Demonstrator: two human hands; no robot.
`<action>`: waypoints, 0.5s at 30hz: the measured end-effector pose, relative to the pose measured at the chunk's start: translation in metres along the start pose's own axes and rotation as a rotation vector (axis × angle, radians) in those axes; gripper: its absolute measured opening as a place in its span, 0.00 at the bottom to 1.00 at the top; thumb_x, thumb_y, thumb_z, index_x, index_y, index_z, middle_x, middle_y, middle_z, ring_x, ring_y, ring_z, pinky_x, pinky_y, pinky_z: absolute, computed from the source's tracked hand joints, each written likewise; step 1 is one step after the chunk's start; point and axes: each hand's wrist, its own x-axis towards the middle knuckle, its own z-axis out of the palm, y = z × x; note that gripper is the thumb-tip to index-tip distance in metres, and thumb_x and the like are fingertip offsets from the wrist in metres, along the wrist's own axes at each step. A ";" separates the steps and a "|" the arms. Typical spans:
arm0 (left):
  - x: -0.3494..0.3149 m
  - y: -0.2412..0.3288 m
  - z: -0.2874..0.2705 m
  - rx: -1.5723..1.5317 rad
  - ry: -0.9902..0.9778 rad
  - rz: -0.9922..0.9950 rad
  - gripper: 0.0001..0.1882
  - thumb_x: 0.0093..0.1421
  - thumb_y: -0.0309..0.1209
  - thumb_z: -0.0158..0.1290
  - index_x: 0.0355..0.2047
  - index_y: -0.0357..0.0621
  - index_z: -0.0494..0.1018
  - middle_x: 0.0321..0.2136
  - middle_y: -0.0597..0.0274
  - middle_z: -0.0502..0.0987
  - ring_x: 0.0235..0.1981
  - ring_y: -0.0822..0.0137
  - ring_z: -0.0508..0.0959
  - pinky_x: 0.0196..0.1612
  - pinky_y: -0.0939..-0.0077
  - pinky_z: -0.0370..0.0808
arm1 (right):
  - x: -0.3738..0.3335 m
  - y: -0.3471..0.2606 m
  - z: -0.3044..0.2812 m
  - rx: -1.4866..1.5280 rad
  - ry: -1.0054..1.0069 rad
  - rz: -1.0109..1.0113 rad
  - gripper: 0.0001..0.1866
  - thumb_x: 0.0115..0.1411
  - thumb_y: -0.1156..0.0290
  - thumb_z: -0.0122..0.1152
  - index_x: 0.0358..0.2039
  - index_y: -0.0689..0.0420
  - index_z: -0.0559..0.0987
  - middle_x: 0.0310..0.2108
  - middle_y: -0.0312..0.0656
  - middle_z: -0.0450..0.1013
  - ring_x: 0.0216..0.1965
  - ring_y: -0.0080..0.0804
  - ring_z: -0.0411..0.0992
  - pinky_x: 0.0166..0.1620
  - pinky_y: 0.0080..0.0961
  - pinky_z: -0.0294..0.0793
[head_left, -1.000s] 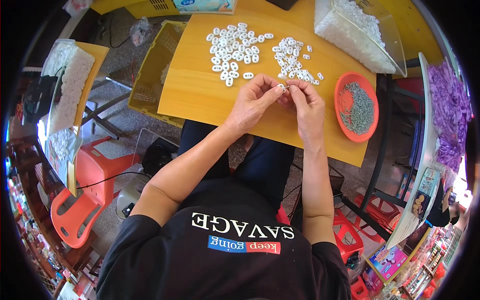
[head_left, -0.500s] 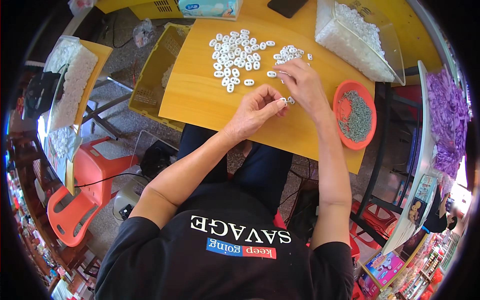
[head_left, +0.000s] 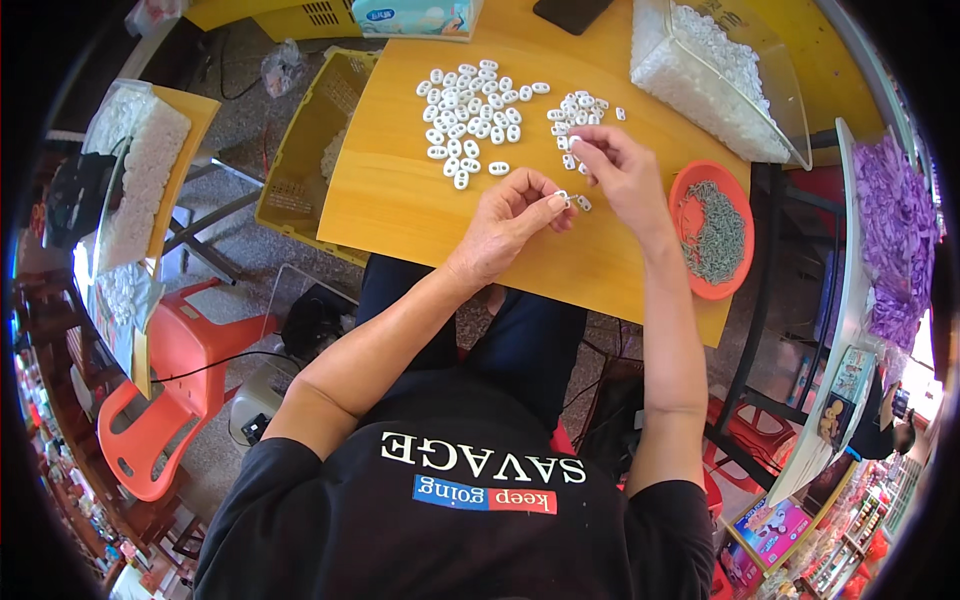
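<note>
My left hand [head_left: 512, 218] pinches a small white oval plastic piece [head_left: 562, 197] between thumb and fingers, above the table's near part. Another small white piece [head_left: 584, 203] is just to the right of those fingertips. My right hand [head_left: 622, 178] is closed on a white plastic piece [head_left: 575, 143], held between thumb and forefinger at the near edge of the small right-hand pile [head_left: 578, 104]. A larger pile of white two-holed oval pieces [head_left: 468, 104] lies farther left, with one loose piece [head_left: 499, 168] near it.
A red-orange dish of grey screws [head_left: 715, 235] sits at the table's right edge. Behind it stands a clear bin of white parts [head_left: 705, 85]. At the far edge lie a black phone [head_left: 572, 12] and a tissue pack [head_left: 415, 16]. A yellow crate [head_left: 310, 150] stands left of the wooden table [head_left: 380, 205].
My right hand has taken hold of a white piece that lay alone beside the small pile, moving slightly away from my left hand. My left hand stays nearly in place.
</note>
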 end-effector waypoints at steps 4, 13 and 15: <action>0.000 -0.002 -0.001 -0.042 0.011 0.035 0.07 0.64 0.29 0.52 0.37 0.38 0.68 0.31 0.60 0.77 0.34 0.73 0.76 0.41 0.78 0.73 | -0.031 0.002 0.008 0.478 0.049 0.067 0.11 0.59 0.71 0.63 0.40 0.61 0.78 0.30 0.33 0.73 0.26 0.15 0.69 0.30 0.15 0.70; 0.002 -0.006 0.001 -0.037 0.053 0.086 0.07 0.64 0.28 0.51 0.39 0.37 0.69 0.37 0.57 0.77 0.38 0.72 0.75 0.47 0.76 0.72 | -0.055 0.004 0.030 0.520 0.233 0.021 0.10 0.60 0.73 0.62 0.40 0.62 0.77 0.31 0.36 0.75 0.27 0.17 0.71 0.33 0.15 0.72; 0.001 -0.007 0.000 -0.025 0.064 0.078 0.06 0.64 0.26 0.51 0.39 0.37 0.69 0.39 0.55 0.76 0.39 0.70 0.75 0.48 0.73 0.71 | -0.058 0.006 0.032 0.390 0.263 -0.062 0.08 0.60 0.74 0.62 0.39 0.62 0.77 0.31 0.37 0.76 0.27 0.17 0.71 0.32 0.15 0.72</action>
